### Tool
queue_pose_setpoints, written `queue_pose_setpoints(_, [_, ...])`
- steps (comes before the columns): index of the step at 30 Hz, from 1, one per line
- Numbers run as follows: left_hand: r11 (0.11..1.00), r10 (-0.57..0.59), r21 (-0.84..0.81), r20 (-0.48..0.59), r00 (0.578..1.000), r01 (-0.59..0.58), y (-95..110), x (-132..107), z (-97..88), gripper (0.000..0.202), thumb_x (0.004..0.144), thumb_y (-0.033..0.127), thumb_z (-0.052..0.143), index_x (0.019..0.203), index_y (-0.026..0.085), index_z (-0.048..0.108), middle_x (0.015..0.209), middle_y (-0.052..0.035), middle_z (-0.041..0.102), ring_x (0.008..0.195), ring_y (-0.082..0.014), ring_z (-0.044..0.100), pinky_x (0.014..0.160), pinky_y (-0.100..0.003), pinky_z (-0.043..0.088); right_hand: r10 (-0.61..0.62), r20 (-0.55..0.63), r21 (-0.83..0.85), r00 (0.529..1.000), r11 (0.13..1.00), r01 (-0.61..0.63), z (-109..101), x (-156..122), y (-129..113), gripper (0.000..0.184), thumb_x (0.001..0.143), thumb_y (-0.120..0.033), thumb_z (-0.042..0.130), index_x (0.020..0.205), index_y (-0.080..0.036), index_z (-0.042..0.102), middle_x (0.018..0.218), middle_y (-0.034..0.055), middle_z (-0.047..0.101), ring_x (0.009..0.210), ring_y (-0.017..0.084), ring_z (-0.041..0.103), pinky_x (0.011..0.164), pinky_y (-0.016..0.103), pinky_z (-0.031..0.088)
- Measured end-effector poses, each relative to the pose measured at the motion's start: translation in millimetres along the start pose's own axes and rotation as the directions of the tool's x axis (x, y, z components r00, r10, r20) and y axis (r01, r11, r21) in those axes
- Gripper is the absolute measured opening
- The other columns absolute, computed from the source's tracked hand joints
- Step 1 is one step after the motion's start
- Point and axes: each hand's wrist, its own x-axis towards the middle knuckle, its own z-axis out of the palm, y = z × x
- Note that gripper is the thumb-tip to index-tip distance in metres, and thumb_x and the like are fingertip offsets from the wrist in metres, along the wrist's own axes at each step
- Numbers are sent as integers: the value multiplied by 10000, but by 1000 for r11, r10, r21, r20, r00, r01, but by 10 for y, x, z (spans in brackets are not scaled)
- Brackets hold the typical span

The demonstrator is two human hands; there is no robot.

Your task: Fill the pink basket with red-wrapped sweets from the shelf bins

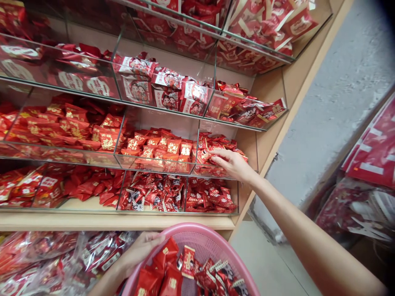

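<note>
My left hand (140, 251) grips the rim of a pink plastic basket (243, 263), its fingers over the edge and its thumb out of sight. Inside the basket lie larger red packets (166, 255) and a pile of small wrapped candies (212, 275) in red, black and white. Above, my right hand (231, 162) reaches over the clear front of a shelf compartment at the right end. Its fingers are bent together at a red candy packet (203, 156) with light print, among several similar ones. Part of the grip is hidden behind the fingers.
Tiers of wooden shelving (197, 222) hold red packets behind clear dividers (119, 139). Bagged goods (55, 263) lie under the lowest shelf. A grey wall (327, 90) stands to the right, with red packaging (376, 148) and a white fan (382, 209) beside it.
</note>
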Motion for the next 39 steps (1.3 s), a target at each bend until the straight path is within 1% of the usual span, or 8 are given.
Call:
queue_pose_setpoints(5, [1000,-6,0,7,1000,6,15,-8,4,457,611,532,690,779,109,722,665,-77,715,619,-209,645,612,-298,491,190,-287,238,939,963,-123,-28,24,-36,247,827,-341,525,975,-194,658,999,36,674,945,181,600,874,322,450])
queue_pose_setpoints(8, [1000,-11,-1,13,1000,11,27,-12,5,468,613,530,689,807,106,725,668,-80,718,627,-217,652,616,-308,497,366,-339,558,867,820,-128,-47,-19,-155,274,807,-433,533,935,-212,630,931,8,653,824,143,606,709,269,523])
queue_pose_setpoints(14, [1000,-3,-21,51,999,4,35,-7,9,436,647,487,687,861,109,726,756,-97,741,694,-228,666,659,-311,501,536,159,851,829,351,-390,195,-281,-487,202,838,-408,519,883,-220,576,775,-1,639,622,103,600,520,217,527])
queue_pose_setpoints(19, [999,6,-33,76,997,-3,35,-12,7,395,700,443,664,906,111,723,796,-110,749,714,-216,672,676,-296,497,490,379,843,785,166,-511,484,-451,-537,182,815,-372,570,870,-198,574,795,1,624,643,92,588,533,208,531])
queue_pose_setpoints(26, [999,-33,-24,47,998,34,-11,13,-27,423,682,460,673,909,105,717,761,-108,748,604,-192,662,567,-266,493,355,577,669,736,311,-675,761,-826,-331,350,650,-315,751,883,-172,532,710,-25,610,575,66,557,519,165,473])
queue_pose_setpoints(30, [998,-50,-32,34,998,51,-27,23,-24,413,687,450,672,922,111,708,711,-88,741,545,-180,646,519,-262,486,266,785,401,560,470,-786,1068,-1222,-80,306,707,-312,694,926,-178,526,739,-34,574,535,56,509,474,162,444])
queue_pose_setpoints(34, [998,-49,-47,43,998,51,-6,18,-7,395,691,432,677,933,122,703,721,-79,740,568,-168,646,536,-256,491,338,865,104,372,605,-790,1440,-1510,140,261,771,-195,602,1013,-196,505,914,-1,577,422,32,483,384,167,398])
queue_pose_setpoints(39, [997,-67,-38,30,997,68,5,11,-3,389,671,436,693,910,130,710,662,-58,733,486,-134,607,479,-227,463,372,873,46,316,583,-811,1764,-1576,256,250,711,-97,635,888,-168,474,698,-47,560,394,52,512,394,167,428])
